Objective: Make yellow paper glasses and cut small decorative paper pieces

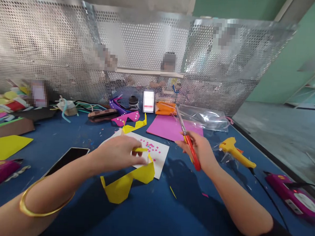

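Yellow paper cutout [126, 183] pinched by left hand [118, 153] over white sheet [159, 157]; right hand [202, 150] grips red-handled scissors [189, 142], blades shut.

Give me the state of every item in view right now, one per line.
Left hand: pinching a yellow paper strip.
Right hand: holding red-handled scissors, blades up and closed.
Yellow paper glasses: flat on table, under left hand.
Phone: screen dark.
Yellow glue gun: lying on table, untouched.

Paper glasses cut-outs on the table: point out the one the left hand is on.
The big yellow cut-out nearest the camera, under the left hand. The smaller yellow one and the pink one lie farther back, untouched.
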Motion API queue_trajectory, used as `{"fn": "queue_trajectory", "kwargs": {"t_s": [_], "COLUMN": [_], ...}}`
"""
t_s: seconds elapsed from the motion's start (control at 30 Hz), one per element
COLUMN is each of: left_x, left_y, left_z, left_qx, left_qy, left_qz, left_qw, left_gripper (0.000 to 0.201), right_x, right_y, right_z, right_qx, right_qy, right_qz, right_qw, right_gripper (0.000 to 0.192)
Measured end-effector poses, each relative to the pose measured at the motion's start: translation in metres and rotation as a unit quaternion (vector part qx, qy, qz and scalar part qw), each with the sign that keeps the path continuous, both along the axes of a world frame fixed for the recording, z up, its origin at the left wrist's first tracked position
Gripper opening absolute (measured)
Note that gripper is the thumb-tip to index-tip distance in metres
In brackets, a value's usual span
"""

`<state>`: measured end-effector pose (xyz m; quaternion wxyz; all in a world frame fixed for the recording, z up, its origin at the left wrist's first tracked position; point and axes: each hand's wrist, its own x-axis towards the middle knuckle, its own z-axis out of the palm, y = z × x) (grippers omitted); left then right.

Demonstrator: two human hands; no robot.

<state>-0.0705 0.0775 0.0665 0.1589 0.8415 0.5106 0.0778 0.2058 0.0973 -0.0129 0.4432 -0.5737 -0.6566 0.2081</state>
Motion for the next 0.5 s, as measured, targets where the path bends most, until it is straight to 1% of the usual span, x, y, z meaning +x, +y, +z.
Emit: {"fn": "queue_trajectory", "kwargs": {"t_s": [0.07, 0.1, 0.17, 0.2, 0.27, 0.37, 0.43, 0.5], "left_x": [-0.01, -0.013, -0.017, -0.018, -0.019, -0.013, -0.004, 0.012], "left_y": [-0.015, -0.022, -0.033, -0.037, -0.043, -0.054, -0.061, -0.066], "left_z": [-0.011, -0.016, -0.023, -0.024, -0.021, -0.01, -0.006, -0.005], "left_qx": [-0.038, -0.044, -0.039, -0.031, -0.015, -0.009, -0.022, -0.025], "left_qy": [0.062, 0.081, 0.092, 0.087, 0.064, 0.019, -0.001, 0.003], "left_qz": [0.0, 0.008, 0.02, 0.025, 0.031, 0.029, 0.009, -0.019], "left_qw": [0.997, 0.996, 0.995, 0.995, 0.997, 0.999, 1.0, 1.0], "left_gripper": [0.03, 0.027, 0.019, 0.017, 0.017, 0.016, 0.014, 0.013], "right_x": [-0.002, -0.004, -0.007, -0.008, -0.009, -0.007, -0.004, 0.0], "right_y": [0.0, 0.0, -0.002, -0.003, -0.004, -0.004, -0.002, -0.001], "right_z": [-0.002, -0.002, -0.002, -0.001, 0.0, 0.002, 0.004, 0.006], "right_qx": [-0.012, -0.016, -0.02, -0.022, -0.027, -0.028, -0.024, -0.019], "right_qy": [-0.033, -0.049, -0.078, -0.092, -0.12, -0.159, -0.187, -0.218], "right_qz": [0.007, 0.01, 0.017, 0.021, 0.027, 0.028, 0.018, -0.003], "right_qw": [0.999, 0.999, 0.997, 0.995, 0.992, 0.986, 0.982, 0.976], "right_gripper": [0.048, 0.046, 0.043, 0.042, 0.041, 0.037, 0.034, 0.031]}}
